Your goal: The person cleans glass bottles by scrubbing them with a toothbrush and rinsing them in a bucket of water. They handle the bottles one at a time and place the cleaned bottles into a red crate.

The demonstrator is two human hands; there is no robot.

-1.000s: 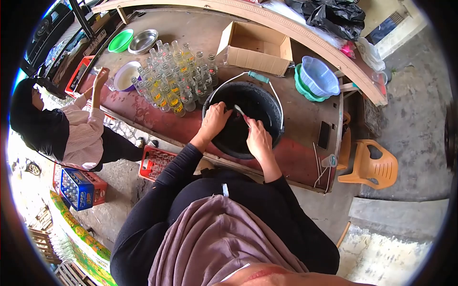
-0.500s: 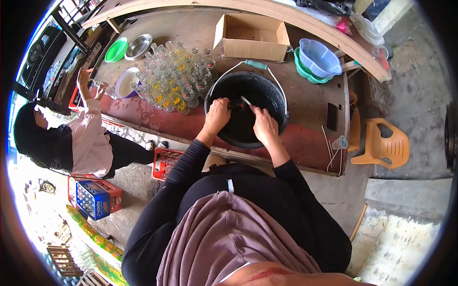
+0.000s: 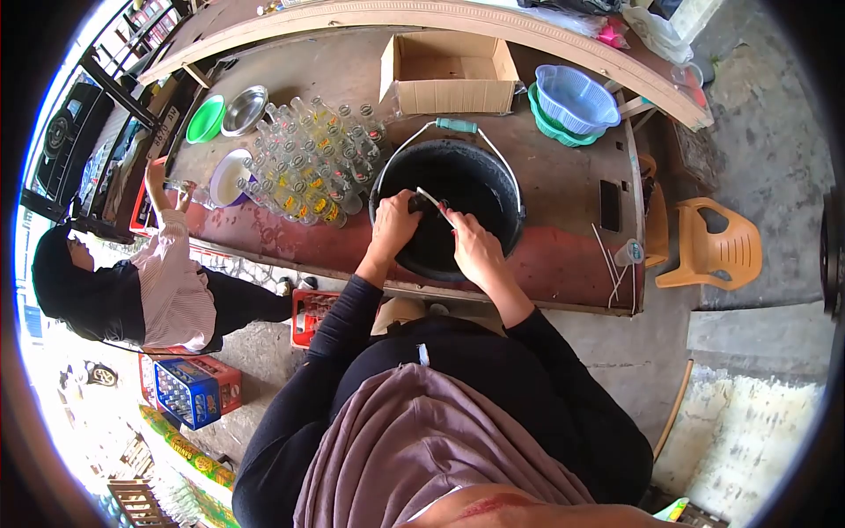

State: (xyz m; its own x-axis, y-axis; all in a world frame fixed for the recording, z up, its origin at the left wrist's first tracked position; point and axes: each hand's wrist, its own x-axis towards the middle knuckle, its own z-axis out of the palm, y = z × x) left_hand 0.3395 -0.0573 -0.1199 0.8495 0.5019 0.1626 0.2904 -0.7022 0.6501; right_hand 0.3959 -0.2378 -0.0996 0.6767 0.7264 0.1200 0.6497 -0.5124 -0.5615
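Observation:
Over the black bucket (image 3: 384,172), my left hand (image 3: 394,224) is closed around a dark, rounded object (image 3: 419,203), mostly hidden by my fingers; I cannot make out its kind. My right hand (image 3: 476,248) grips a thin, pale, blade-like tool (image 3: 429,196). The tool's tip reaches across to the dark object, near my left fingers. Inside, the bucket looks dark, and its wire handle with a teal grip (image 3: 457,126) leans at the far rim. Many clear glass bottles (image 3: 308,167) stand close together left of the bucket.
A cardboard box (image 3: 453,75) sits behind the bucket, with blue and green plastic basins (image 3: 576,101) to its right. A phone (image 3: 610,205) and a plastic cup (image 3: 628,253) lie rightward. Another person (image 3: 167,282) holds a bottle at left, near a white basin (image 3: 231,176).
My view has shifted slightly. The pale tool has swung from inside the bucket to a slant pointing up and left, and my right hand has come closer to my left.

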